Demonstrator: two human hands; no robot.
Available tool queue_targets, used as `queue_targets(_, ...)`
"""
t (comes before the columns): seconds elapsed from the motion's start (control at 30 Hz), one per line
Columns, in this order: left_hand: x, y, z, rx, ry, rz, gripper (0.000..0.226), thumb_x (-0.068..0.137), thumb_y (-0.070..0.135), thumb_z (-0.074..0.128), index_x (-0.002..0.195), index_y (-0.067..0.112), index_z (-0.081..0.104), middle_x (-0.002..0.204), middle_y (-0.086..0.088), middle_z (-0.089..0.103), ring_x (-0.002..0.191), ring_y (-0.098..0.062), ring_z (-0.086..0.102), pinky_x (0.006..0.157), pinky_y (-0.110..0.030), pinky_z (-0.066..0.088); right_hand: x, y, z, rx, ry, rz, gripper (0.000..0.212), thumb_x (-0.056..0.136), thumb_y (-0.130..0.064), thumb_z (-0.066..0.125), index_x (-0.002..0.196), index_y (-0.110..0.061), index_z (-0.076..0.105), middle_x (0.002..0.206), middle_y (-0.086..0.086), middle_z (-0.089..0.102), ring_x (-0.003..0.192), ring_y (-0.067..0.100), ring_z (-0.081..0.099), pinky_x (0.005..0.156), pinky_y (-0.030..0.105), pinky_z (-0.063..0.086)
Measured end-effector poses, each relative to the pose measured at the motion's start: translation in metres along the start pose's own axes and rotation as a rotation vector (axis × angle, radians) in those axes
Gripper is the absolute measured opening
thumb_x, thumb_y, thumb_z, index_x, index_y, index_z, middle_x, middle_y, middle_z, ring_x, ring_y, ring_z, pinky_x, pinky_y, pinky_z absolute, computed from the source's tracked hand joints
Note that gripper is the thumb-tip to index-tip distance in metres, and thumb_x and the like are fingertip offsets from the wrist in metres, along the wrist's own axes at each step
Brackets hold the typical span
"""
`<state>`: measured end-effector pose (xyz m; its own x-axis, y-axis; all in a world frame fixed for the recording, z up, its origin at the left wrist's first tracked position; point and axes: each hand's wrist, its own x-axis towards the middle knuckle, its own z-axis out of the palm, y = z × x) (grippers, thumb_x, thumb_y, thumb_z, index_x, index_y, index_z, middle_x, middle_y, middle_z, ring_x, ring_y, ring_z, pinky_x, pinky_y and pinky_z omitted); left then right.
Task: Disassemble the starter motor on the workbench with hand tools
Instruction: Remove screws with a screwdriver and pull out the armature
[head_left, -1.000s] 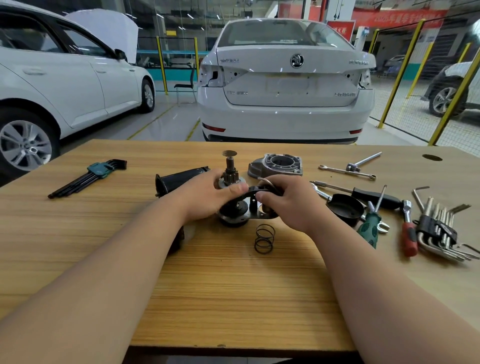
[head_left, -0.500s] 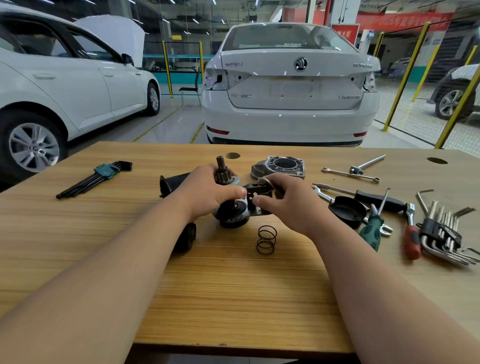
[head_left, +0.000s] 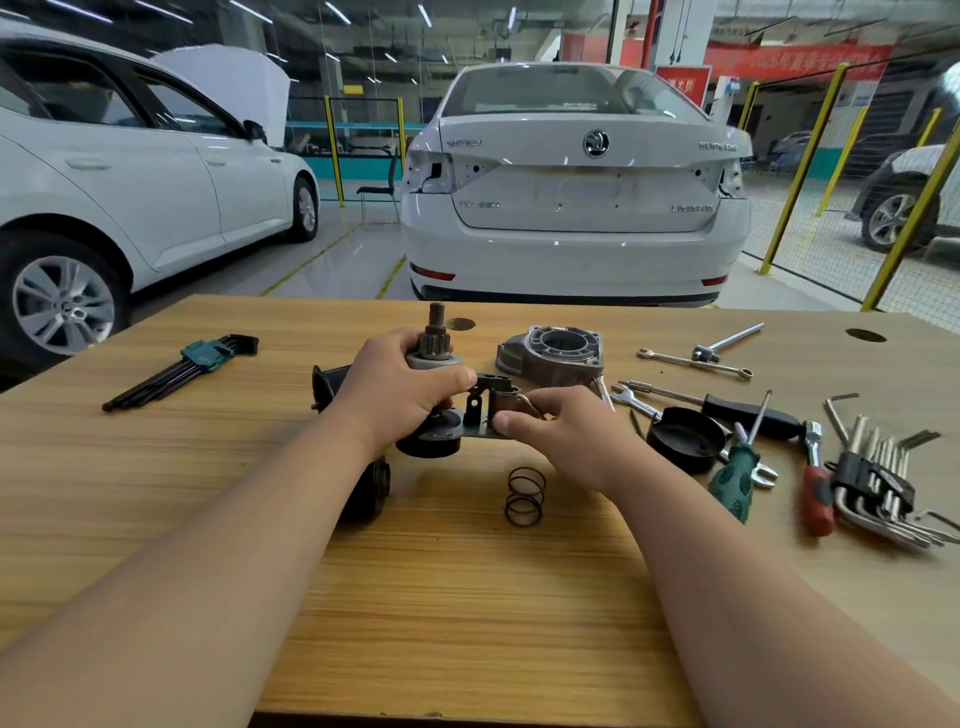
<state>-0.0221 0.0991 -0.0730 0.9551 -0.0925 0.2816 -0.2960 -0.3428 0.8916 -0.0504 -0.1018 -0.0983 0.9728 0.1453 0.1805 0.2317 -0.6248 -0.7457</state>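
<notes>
starter drive assembly (head_left: 435, 343) at centre of workbench (head_left: 467, 597), left hand (head_left: 410, 387) wrapped round its clutch body, right hand (head_left: 566, 431) pinching the plunger (head_left: 506, 402) end; likely heavy, rigid, greasy, so hold metal, not the fork (head_left: 485, 384).

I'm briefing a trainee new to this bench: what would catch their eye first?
Centred on the workbench, the left hand grips the geared starter shaft while the right hand pinches its metal bracket. A loose black spring lies nearer the person, screwdrivers and hex keys spread to the right, and a white car stands behind.
</notes>
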Motion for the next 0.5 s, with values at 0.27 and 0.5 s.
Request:
queue_targets(0.27, 0.0032, 0.0003, 0.0029, 0.05, -0.201, -0.114, 0.038, 0.076, 0.036, 0.081, 0.105, 0.029, 0.056, 0.098, -0.002, 0.067, 0.074, -0.01, 0.071, 0.06, -0.02, 0.051, -0.0027, 0.0016, -0.0001, 0.014, 0.024, -0.009, 0.022, 0.093, -0.044, 0.058, 0.08, -0.027, 0.063, 0.071, -0.007, 0.059, 0.065, 0.003, 0.053, 0.057, 0.024, 0.037)
queue_targets(0.5, 0.0068, 0.0003, 0.0053, 0.166, -0.252, -0.132, 0.056, 0.067, 0.041, 0.086, 0.112, 0.026, 0.056, 0.103, 0.001, 0.064, 0.094, -0.016, 0.062, 0.081, -0.032, 0.052, -0.0017, 0.0031, -0.0021, 0.022, -0.014, 0.029, 0.023, 0.098, -0.043, 0.048, 0.084, -0.028, 0.058, 0.068, -0.008, 0.056, 0.063, 0.009, 0.053, 0.058, 0.025, 0.037)
